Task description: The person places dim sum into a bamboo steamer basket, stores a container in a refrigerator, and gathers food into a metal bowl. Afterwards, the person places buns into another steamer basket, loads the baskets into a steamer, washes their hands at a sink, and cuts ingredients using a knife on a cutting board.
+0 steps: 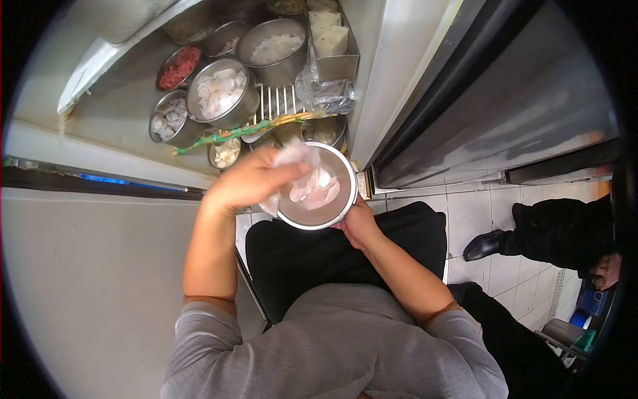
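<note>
A round metal bowl [345, 199] is held above my lap, with pale pink and white pieces [318, 195] inside. My left hand [256, 178] is over the bowl's left side, blurred, its fingers closed on a pale, floppy piece [297, 155]. Another pale piece hangs below that hand, outside the bowl's left rim. My right hand [359, 225] grips the bowl from its lower right side; the bowl hides some of its fingers.
Ahead is an open fridge with metal containers of white pieces [221, 92] and red meat [179, 68]. A green-and-yellow taped shelf edge [246, 132] runs across it. A fridge door [100, 266] stands left. Another person's shoe [483, 245] is on the tiled floor, right.
</note>
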Action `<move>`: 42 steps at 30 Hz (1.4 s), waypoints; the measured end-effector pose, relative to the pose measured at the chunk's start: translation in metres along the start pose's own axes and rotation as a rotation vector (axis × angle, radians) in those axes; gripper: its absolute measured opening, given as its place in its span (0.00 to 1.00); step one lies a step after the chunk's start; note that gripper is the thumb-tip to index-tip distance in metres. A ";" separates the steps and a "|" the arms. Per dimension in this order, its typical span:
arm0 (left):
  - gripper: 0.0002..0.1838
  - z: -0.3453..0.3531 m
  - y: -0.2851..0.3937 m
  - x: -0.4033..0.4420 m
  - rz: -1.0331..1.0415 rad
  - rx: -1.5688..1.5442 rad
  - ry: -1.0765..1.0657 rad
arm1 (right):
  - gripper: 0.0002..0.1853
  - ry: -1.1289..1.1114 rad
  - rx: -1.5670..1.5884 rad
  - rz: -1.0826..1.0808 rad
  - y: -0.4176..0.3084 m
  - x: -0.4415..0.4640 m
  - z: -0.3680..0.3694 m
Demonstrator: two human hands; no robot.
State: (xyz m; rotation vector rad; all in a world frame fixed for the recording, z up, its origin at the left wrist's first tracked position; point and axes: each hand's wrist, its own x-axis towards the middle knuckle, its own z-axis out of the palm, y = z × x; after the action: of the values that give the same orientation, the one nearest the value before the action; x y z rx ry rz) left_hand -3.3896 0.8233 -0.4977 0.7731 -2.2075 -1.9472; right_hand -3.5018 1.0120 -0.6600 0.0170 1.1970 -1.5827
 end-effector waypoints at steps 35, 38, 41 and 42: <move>0.18 -0.141 0.153 0.163 0.688 -0.733 0.585 | 0.24 -0.056 -0.027 -0.029 0.024 -0.026 -0.023; 0.21 -0.154 0.142 0.182 0.865 -0.821 0.621 | 0.21 0.007 -0.076 0.021 0.028 -0.034 -0.028; 0.23 -0.170 0.098 0.221 1.029 -0.929 0.651 | 0.20 0.029 -0.046 0.065 0.032 -0.042 -0.035; 0.22 -0.195 0.069 0.239 0.968 -0.970 0.614 | 0.21 0.024 -0.052 0.071 0.035 -0.041 -0.040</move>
State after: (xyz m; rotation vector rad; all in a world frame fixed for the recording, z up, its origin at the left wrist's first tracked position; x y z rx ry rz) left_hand -3.5413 0.5486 -0.4575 0.0540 -0.7924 -1.5890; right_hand -3.4814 1.0724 -0.6797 0.0449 1.2428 -1.4933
